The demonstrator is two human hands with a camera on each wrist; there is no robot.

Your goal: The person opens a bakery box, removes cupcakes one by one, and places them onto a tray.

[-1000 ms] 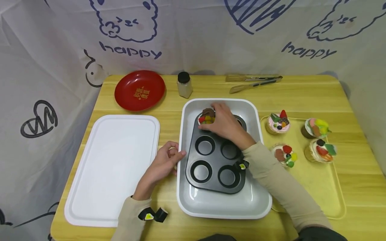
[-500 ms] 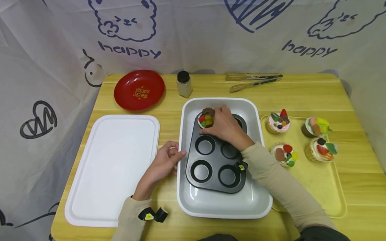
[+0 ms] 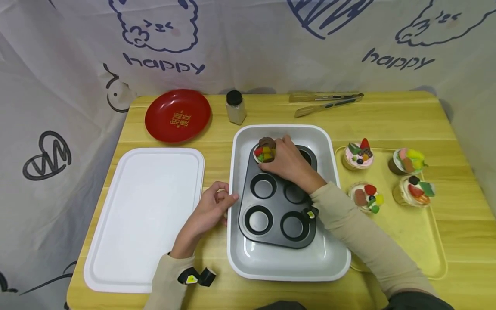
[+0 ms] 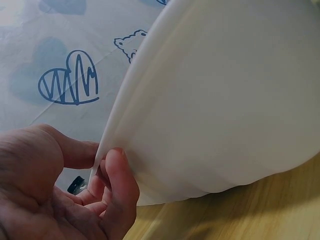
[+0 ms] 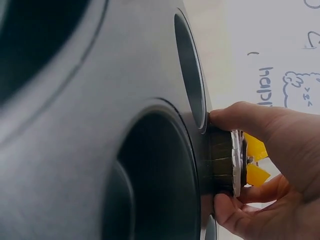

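Observation:
A dark six-cup muffin tin (image 3: 277,204) lies inside a white tub (image 3: 286,275) in the head view. My right hand (image 3: 290,162) holds a cupcake (image 3: 264,151) with chocolate and coloured fruit topping at the tin's far-left cup. In the right wrist view, thumb and fingers lie on opposite sides of the cupcake's dark wrapper (image 5: 222,160), close against the tin's surface. My left hand (image 3: 211,206) is at the tub's left rim, and the left wrist view shows thumb and fingers pinching that rim (image 4: 112,125).
Several fruit-topped cupcakes, one pink-frosted (image 3: 357,155), sit on a yellow tray (image 3: 410,245) to the right. At the left lies a white board (image 3: 151,219). Along the back are a red plate (image 3: 162,118), a black-capped jar (image 3: 236,110) and tongs (image 3: 329,105).
My right hand's fingers have shifted slightly rightward along the cupcake, while the cupcake stays at the same cup. My left hand has not moved from the tub's rim.

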